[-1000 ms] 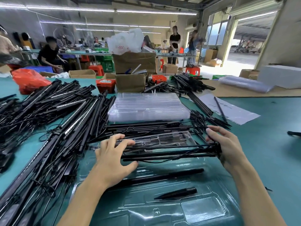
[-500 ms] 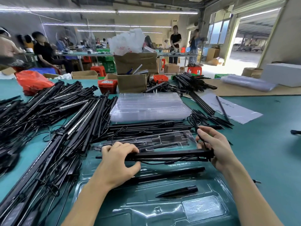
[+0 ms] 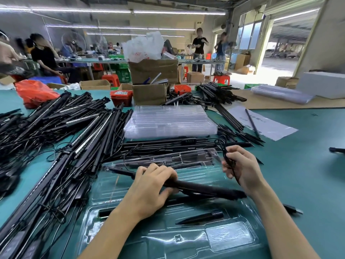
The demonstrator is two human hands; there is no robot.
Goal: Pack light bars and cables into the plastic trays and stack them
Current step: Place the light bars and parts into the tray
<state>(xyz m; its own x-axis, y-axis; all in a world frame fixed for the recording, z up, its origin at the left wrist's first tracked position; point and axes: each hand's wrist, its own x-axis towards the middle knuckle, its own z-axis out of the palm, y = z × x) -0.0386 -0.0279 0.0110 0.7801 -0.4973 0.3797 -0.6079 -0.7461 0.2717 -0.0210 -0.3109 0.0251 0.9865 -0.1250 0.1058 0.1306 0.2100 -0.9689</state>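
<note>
Left hand [image 3: 151,186] grips a black light bar [image 3: 203,188] above the clear plastic tray [image 3: 233,238]; right hand [image 3: 240,165] pinches its bundled cable [image 3: 226,156].

1. The bench [image 3: 298,174] has a teal top and carries everything.
2. A clear plastic tray [image 3: 168,240] lies on it under the left hand [image 3: 151,189].
3. A heap of black light bars [image 3: 56,146] spreads well left of that hand.
4. A stack of clear trays [image 3: 168,122] sits beyond both hands.
5. A white paper sheet [image 3: 265,124] lies beyond the right hand [image 3: 240,165], with a red bag [image 3: 35,92] at the far left.
</note>
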